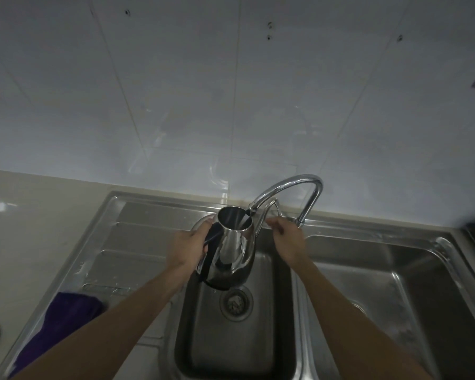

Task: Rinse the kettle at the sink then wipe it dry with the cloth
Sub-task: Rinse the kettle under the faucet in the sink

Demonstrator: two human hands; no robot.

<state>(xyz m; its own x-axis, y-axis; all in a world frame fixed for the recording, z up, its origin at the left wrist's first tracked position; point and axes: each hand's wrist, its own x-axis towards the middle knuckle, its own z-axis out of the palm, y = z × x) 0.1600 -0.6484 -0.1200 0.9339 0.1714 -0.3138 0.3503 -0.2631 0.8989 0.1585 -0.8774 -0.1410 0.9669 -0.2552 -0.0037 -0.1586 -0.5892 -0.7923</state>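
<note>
The kettle (232,250) hangs over the small middle basin (231,338) of the sink, above and just behind the drain (236,304). Its long axis runs near upright, tilted a little, base toward the drain and open mouth up toward the tap (288,193). The tap's outlet sits at the mouth's right rim, with a thin stream running in. The black handle faces left. The left hand (188,249) is clamped around that handle. The right hand (285,237) is just right of the kettle, fingers curled at the tap's thin lever; whether it grips the lever I cannot tell. Left of the kettle lies the wet drainboard (126,242), and on its near corner a purple cloth (61,322). Right of the kettle is the large basin (381,283). Behind the tap rises a white tiled wall (231,91).
</note>
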